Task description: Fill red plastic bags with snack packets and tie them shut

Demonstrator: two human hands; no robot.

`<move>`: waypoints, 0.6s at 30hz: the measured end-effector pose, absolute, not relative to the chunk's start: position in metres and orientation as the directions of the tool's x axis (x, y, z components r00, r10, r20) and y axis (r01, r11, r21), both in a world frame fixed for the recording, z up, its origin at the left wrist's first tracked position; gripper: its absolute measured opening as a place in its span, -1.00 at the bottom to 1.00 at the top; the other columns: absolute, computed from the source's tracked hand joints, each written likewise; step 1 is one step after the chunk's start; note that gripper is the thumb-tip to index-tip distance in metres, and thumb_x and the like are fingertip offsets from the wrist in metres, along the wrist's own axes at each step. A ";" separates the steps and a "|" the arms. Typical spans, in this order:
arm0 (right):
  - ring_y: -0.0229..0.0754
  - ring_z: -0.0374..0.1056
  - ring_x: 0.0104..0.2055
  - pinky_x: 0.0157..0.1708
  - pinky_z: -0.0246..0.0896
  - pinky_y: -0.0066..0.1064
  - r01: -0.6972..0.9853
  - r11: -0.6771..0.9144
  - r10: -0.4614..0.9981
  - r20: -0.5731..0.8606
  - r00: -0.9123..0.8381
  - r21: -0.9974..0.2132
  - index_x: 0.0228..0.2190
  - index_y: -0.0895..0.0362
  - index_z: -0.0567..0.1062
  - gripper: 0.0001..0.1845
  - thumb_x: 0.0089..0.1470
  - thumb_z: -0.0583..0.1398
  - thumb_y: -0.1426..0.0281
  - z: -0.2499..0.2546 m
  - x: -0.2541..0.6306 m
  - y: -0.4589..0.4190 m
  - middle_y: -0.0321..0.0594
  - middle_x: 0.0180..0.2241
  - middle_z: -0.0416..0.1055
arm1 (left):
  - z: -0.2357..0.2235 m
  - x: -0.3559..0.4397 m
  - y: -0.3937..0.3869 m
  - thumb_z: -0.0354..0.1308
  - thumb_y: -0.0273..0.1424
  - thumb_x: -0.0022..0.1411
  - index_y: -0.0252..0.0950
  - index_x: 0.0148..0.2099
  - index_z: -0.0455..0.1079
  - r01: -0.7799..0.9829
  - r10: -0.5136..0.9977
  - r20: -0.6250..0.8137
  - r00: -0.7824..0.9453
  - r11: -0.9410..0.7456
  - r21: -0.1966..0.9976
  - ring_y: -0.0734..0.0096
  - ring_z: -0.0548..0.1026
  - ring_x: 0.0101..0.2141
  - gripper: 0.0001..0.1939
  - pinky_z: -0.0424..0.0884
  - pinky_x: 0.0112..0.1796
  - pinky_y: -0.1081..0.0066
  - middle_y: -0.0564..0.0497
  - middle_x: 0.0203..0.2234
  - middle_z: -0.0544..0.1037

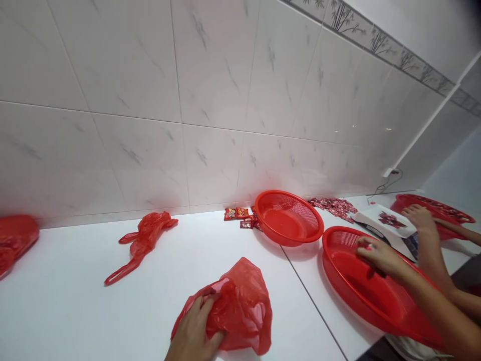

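Observation:
My left hand point(196, 328) comes in from the bottom edge and grips a crumpled, translucent red plastic bag point(246, 306) on the white table. Its fingers press into the bag's folds, with the thumb on the right side. My right hand is out of view. Farther back on the left lies a second crumpled red plastic bag point(148, 238), its handle loops stretched out. At the left edge sits another red bag point(15, 240), partly cut off. Small red snack packets point(236, 214) lie by the wall.
A round red basket point(287, 198) stands near the wall. Right of it, a co-worker's hand point(379, 255) holds something small and dark over a larger red basket point(328, 265). Another hand point(419, 218) is by a white scale point(376, 213) bearing packets. Loose packets point(334, 206) lie behind.

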State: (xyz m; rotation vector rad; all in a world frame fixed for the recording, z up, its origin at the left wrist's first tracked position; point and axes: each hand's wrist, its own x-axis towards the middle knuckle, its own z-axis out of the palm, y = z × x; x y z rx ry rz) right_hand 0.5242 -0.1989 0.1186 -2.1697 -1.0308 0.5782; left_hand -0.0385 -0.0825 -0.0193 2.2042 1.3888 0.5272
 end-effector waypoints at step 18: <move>-0.32 0.16 -0.67 -0.67 0.04 -0.50 0.060 0.187 0.980 0.183 -0.072 -0.980 -0.36 0.05 0.40 -0.79 -0.08 0.31 0.33 0.123 0.214 -0.124 -0.45 -0.62 0.28 | 0.082 0.012 -0.100 0.35 -0.34 -0.08 -0.32 0.13 0.55 0.842 0.868 -0.112 0.485 -0.427 0.330 -0.34 0.41 0.26 -0.36 0.36 0.23 -0.10 -0.36 0.25 0.48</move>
